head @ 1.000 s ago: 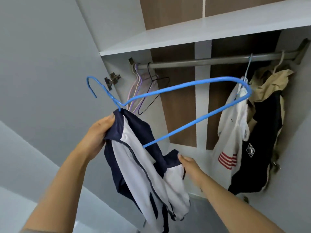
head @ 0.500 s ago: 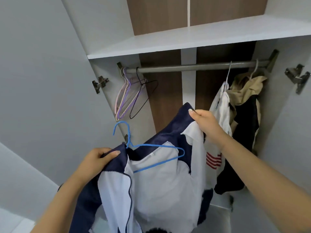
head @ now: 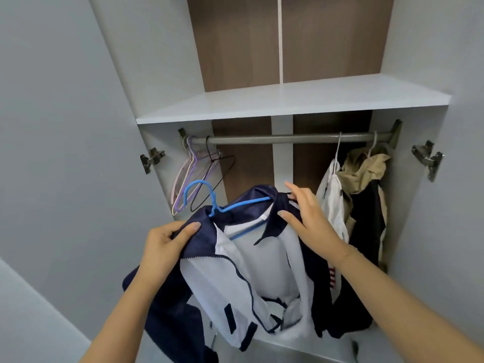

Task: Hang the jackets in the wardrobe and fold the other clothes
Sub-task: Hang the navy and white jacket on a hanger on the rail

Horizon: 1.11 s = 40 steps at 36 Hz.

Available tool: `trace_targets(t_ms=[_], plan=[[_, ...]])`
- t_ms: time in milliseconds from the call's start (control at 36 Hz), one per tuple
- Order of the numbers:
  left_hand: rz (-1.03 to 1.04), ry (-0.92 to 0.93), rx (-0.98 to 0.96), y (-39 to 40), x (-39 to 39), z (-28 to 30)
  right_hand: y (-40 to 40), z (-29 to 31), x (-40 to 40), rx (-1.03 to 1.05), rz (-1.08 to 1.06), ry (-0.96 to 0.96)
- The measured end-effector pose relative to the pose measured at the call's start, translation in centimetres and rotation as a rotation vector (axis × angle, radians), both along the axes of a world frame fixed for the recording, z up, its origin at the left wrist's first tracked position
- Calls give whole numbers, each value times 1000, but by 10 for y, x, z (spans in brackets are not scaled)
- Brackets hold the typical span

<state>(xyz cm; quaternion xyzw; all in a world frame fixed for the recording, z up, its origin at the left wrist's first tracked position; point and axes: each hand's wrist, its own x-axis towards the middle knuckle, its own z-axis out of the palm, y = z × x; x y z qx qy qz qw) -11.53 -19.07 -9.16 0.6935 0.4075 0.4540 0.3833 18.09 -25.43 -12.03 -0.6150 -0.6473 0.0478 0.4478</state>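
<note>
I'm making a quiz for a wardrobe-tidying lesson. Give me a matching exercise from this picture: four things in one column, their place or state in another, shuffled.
Things:
1. blue hanger
2. black hanger
3. white jacket
4. left hand

States:
A. hangs bare at the rail's left end
B. grips the navy jacket's shoulder
C. inside the navy jacket's collar, hook free
D. hangs on the rail at the right

Pairs: 1-C, 2-A, 3-D, 4-B

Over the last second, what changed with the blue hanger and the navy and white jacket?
The blue hanger went from bare above the navy and white jacket to inside its shoulders. The right hand moved from the hem up to the collar. The left hand kept gripping the other shoulder.
</note>
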Motion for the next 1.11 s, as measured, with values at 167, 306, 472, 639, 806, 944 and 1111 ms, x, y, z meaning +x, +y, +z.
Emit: trace_targets(t_ms=[167, 306, 472, 639, 806, 944, 1111], plan=[[-59, -41, 12, 9, 5, 8, 7, 14, 9, 103, -208, -335], [-32, 39, 45, 25, 4, 11, 14, 29, 2, -78, 13, -299], [-88, 190, 217, 53, 18, 12, 27, 38, -33, -259, 35, -43], [-154, 86, 302, 84, 27, 29, 51, 65, -42, -197, -59, 191], [-136, 293, 962, 111, 7, 52, 63, 102, -32, -15, -178, 458], [-387, 21, 776, 122, 2, 84, 65, 144, -41, 87, -187, 494], [-334, 28, 559, 159, 30, 159, 66, 191, -53, 191, -237, 454]])
